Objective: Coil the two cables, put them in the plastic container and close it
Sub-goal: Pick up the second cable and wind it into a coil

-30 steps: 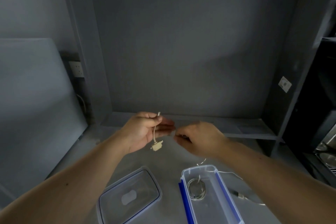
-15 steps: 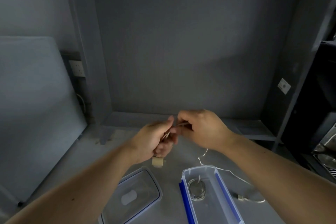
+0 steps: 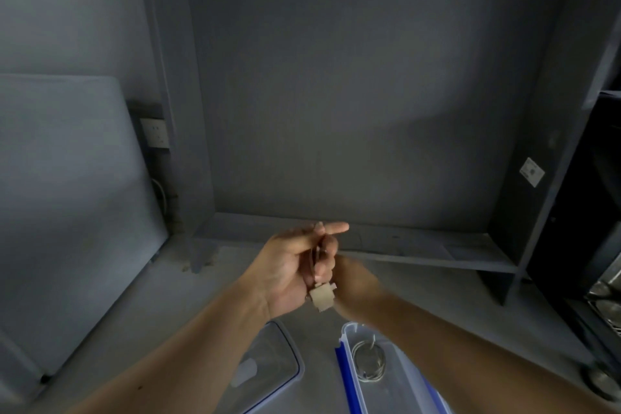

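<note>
Both hands are up over the table (image 3: 111,339), pretty much touching each other. The left hand (image 3: 292,265) has the loose cable (image 3: 316,255): the lower fingers (image 3: 327,267) are curled round a few strands running down across the palm, while the index finger sticks straight out to the right. The cable's beige plug (image 3: 322,296) dangles just below the heel of that hand.

The right hand (image 3: 358,286) sits right behind and beside the plug, but it's smeared with motion blur, so I honestly can't tell whether its fingers are gripping anything.

Down near the bottom edge, the plastic container (image 3: 343,373) is open on the table, blue clip along its left side. The coiled cable (image 3: 368,363) is already lying inside, near the far end. So that's 1 of the 2 cables in the box. The clear lid (image 3: 265,346) lies flat on the table just left of the container, not on it.

Behind everything there's a dark grey shelf unit (image 3: 369,94), and a wall socket (image 3: 155,137) off to the left.
</note>
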